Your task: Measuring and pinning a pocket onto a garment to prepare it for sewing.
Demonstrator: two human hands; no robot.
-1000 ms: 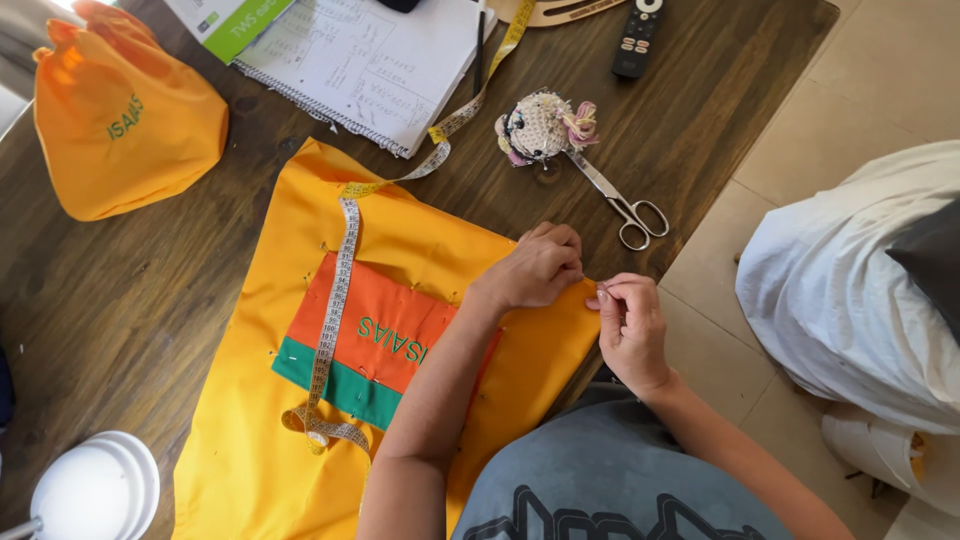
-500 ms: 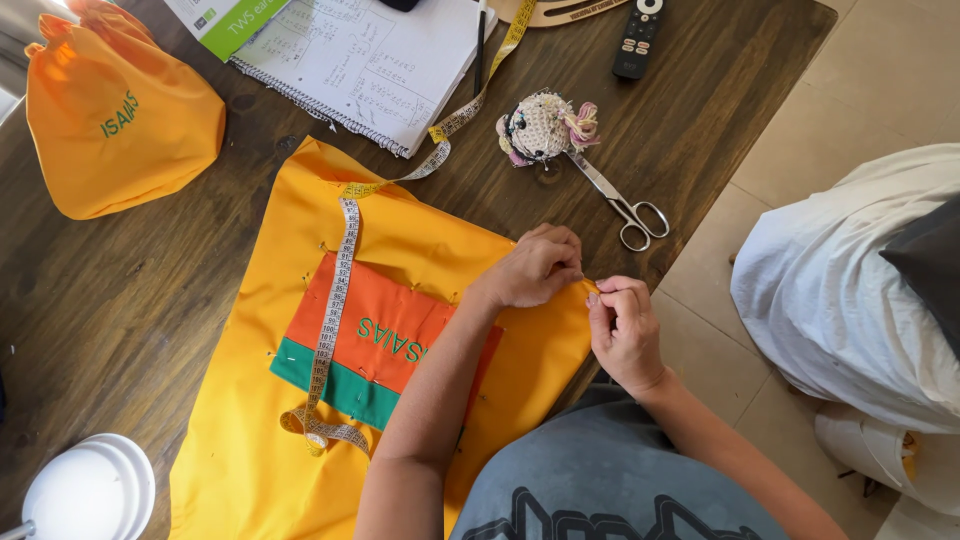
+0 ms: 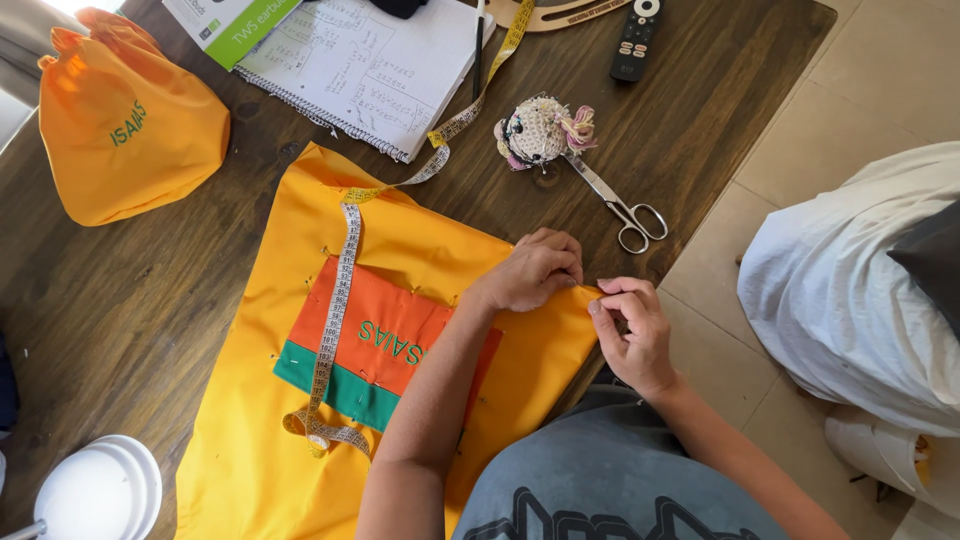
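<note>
A yellow fabric panel (image 3: 420,235) lies flat on the dark wooden table (image 3: 120,310), with an orange and green patch (image 3: 385,340) pinned in its middle. My left hand (image 3: 535,270) presses the panel's right corner with its fingers curled on the cloth. My right hand (image 3: 630,325) pinches the same corner at the table edge, fingertips touching the left hand's; something thin may be between its fingers, I cannot tell. A yellow tape measure (image 3: 335,320) runs down across the panel and the patch.
Scissors (image 3: 625,205) and a crocheted pincushion (image 3: 540,130) lie just beyond my hands. An orange cloth bag (image 3: 125,135) sits far left, a spiral notebook (image 3: 375,65) and a remote (image 3: 635,35) at the back, a white round lid (image 3: 95,490) near left. White bundled cloth (image 3: 850,280) rests on the floor at right.
My right hand has moved up and left until it meets my left hand at the fabric corner. The left hand stays on the cloth.
</note>
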